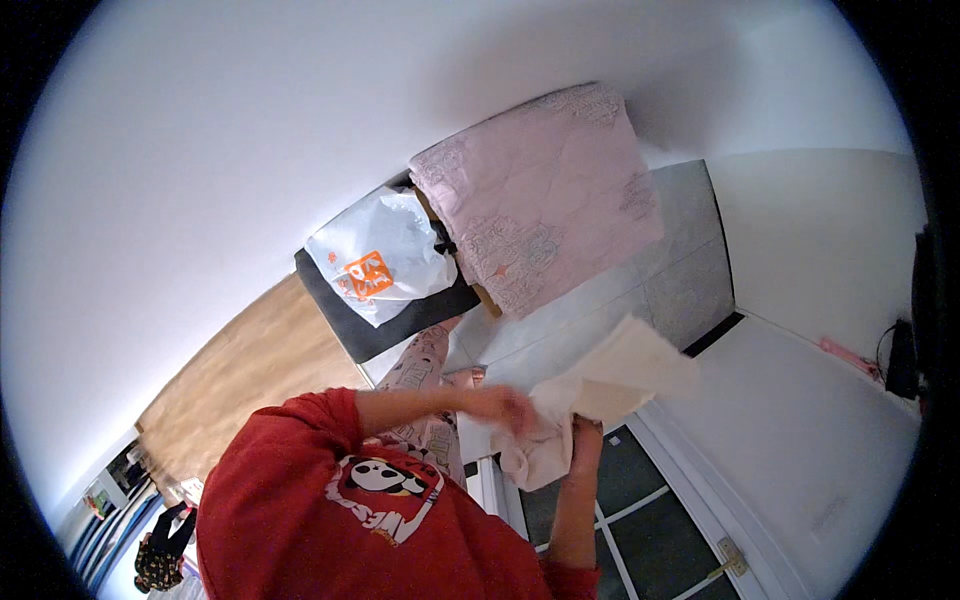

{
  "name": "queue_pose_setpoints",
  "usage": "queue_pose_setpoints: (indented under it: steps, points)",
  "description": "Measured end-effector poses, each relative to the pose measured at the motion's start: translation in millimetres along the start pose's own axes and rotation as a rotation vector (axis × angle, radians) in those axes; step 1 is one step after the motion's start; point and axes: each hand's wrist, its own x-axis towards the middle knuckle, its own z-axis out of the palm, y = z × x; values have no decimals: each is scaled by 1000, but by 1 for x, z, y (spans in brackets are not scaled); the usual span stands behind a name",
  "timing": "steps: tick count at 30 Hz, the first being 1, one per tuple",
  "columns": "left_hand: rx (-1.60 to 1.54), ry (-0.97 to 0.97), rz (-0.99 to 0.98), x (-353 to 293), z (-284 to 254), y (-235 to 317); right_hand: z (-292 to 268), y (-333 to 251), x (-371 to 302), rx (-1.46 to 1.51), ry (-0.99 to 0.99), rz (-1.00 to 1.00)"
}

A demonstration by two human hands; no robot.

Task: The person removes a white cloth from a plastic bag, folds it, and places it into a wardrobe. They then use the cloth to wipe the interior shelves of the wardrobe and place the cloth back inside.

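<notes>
A soft cream cloth [610,385] hangs in front of my red-sleeved body, its far corner flaring out to the right and its near part bunched in folds. My right hand [588,430] is closed on the bunched part, with the fingers mostly covered by fabric. Against the left edge of the same folds is my left hand [508,408], smeared by motion, so its fingers cannot be made out. Whether the cloth is a garment or a plain piece does not show.
Ahead, a pink embroidered cover [545,200] drapes over a piece of furniture. Beside it a white plastic bag [380,255] with an orange print rests on a dark surface [400,325]. A white-framed door with dark panes [645,520] stands close at lower right. Clothes [165,550] hang at lower left.
</notes>
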Motion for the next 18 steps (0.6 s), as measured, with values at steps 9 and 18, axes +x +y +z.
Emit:
queue_pose_setpoints:
  steps: [9, 18]
  points:
    - [2023, 782, -445, -56, -262, -60, -58, 57, -24, -25, 44, 154]
    - [1556, 780, -661, -89, -258, -24, -14, 77, -31, -504, 124, 197]
